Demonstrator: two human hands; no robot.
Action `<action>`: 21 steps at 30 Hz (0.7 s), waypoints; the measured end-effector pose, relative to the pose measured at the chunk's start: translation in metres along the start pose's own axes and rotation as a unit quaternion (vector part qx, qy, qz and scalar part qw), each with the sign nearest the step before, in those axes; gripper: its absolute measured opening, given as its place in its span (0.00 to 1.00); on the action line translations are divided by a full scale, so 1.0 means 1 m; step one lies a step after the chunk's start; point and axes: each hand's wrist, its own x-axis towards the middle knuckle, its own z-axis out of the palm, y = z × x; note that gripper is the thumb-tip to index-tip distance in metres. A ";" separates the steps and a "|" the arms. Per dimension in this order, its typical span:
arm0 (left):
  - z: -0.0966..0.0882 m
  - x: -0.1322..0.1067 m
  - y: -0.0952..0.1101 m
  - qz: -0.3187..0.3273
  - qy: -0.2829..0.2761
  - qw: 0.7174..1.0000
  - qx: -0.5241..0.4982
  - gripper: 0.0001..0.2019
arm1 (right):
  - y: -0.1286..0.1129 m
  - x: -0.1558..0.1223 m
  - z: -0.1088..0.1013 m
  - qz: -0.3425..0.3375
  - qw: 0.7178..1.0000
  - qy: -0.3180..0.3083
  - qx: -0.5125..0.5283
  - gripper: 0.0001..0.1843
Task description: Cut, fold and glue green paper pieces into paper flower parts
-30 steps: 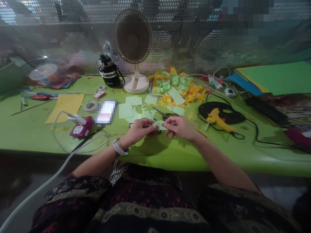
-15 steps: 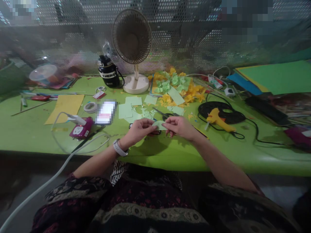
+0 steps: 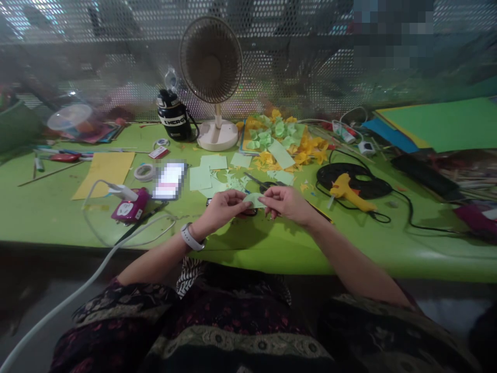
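Between my two hands is a small piece of light green paper with a curved upper edge, held a little above the table's front part. My left hand pinches its left side between thumb and fingers. On the right side, my right hand grips it the same way. Just beyond the hands lie scissors, their handles partly covered. Green paper scraps and cut green paper squares spread out behind. Farther back is a pile of green paper flowers with yellow paper flowers around it.
On the right, a yellow glue gun rests over a black palette-shaped plate. To the left are a phone, a tape roll, a purple power adapter and cables. A fan and a black bottle stand behind.
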 end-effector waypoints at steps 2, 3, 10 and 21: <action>0.000 0.001 0.000 0.001 -0.001 1.000 0.002 0.15 | 0.000 0.000 0.000 0.003 1.000 -0.001 -0.001 0.13; 0.000 0.001 0.000 0.001 -0.003 1.000 0.004 0.14 | 0.000 0.000 0.000 0.004 1.000 -0.002 -0.002 0.13; -0.003 -0.005 0.002 0.000 -0.020 0.995 0.093 0.15 | 0.006 -0.004 -0.001 0.024 1.000 -0.001 0.013 0.15; -0.041 0.004 0.017 0.199 0.097 0.897 0.382 0.14 | 0.029 -0.001 0.012 0.152 0.988 -0.019 -0.016 0.15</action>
